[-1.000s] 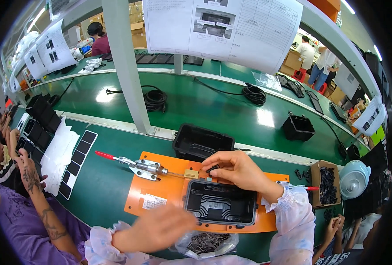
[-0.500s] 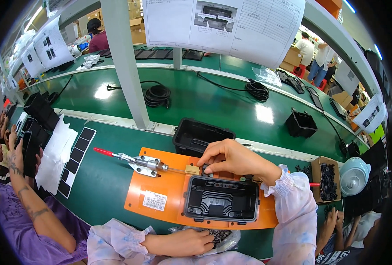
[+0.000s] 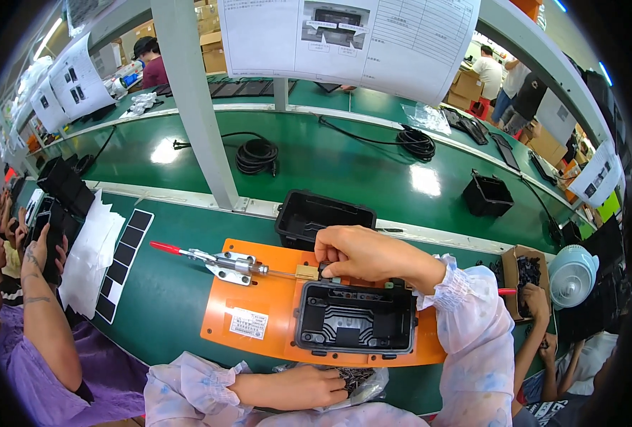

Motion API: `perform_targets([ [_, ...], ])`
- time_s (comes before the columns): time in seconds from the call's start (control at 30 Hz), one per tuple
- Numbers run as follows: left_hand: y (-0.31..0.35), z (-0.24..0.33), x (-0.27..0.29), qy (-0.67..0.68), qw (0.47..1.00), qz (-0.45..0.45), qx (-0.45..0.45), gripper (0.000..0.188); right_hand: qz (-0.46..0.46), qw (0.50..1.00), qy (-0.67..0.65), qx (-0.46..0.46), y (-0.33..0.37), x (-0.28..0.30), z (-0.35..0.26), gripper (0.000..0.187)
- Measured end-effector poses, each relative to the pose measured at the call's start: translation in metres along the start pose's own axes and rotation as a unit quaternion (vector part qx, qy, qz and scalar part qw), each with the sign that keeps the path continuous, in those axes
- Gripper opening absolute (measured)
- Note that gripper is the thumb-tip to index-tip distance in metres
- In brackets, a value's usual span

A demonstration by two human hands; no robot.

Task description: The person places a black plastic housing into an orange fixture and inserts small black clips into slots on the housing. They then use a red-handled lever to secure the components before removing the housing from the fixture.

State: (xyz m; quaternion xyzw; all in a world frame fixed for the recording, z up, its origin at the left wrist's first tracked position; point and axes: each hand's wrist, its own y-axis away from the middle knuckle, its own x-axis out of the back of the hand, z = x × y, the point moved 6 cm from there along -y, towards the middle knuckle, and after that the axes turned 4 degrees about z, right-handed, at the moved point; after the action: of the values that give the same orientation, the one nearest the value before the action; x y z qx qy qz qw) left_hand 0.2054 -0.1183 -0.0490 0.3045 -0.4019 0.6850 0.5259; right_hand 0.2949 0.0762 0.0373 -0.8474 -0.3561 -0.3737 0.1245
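My right hand point(image 3: 362, 255) pinches a small black piece at the far left corner of an open black plastic box point(image 3: 355, 341), beside a brass-coloured block point(image 3: 306, 272). The fingers mostly hide the piece. The box sits on an orange fixture plate point(image 3: 220, 302). A metal toggle clamp point(image 3: 234, 266) with a red handle is mounted on the plate, its thin rod reaching to the block. Near the front edge my left hand point(image 3: 305, 388) rests with curled fingers on a clear plastic bag point(image 3: 373, 386) of small dark metal pins; its fingertips are partly hidden.
Another black box point(image 3: 323, 217) stands behind the plate. At right are a carton point(image 3: 519, 256) of black parts, with a co-worker's hand point(image 3: 535, 302) in it, and a pale blue fan point(image 3: 572, 276). A co-worker point(image 3: 52, 320) sits at left. A grey post point(image 3: 195, 107) rises behind the table edge.
My right hand has turned slightly and closed in around the small piece at the box corner. My left hand has barely moved. At right, a co-worker's hand has reached into the carton.
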Motion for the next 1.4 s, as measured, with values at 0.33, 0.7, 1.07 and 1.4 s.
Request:
perform_targets([
  [0.33,-0.001,0.001,0.001,-0.018,1.0,-0.015,0.009,0.014,-0.036,0.994,-0.099,-0.006,0.003,-0.004,0.024,0.026],
  [0.7,0.002,0.015,0.024,-0.016,1.0,-0.015,0.011,0.016,0.076,0.997,-0.005,0.035,0.021,-0.005,-0.006,0.025],
  [1.07,0.022,0.004,0.119,-0.04,0.982,0.161,0.091,0.032,0.092,0.988,-0.118,0.032,0.025,-0.009,0.024,0.014],
  [1.4,-0.004,0.02,0.03,-0.095,0.994,0.046,0.019,0.027,0.159,0.982,-0.092,0.051,0.034,-0.009,0.02,0.019],
])
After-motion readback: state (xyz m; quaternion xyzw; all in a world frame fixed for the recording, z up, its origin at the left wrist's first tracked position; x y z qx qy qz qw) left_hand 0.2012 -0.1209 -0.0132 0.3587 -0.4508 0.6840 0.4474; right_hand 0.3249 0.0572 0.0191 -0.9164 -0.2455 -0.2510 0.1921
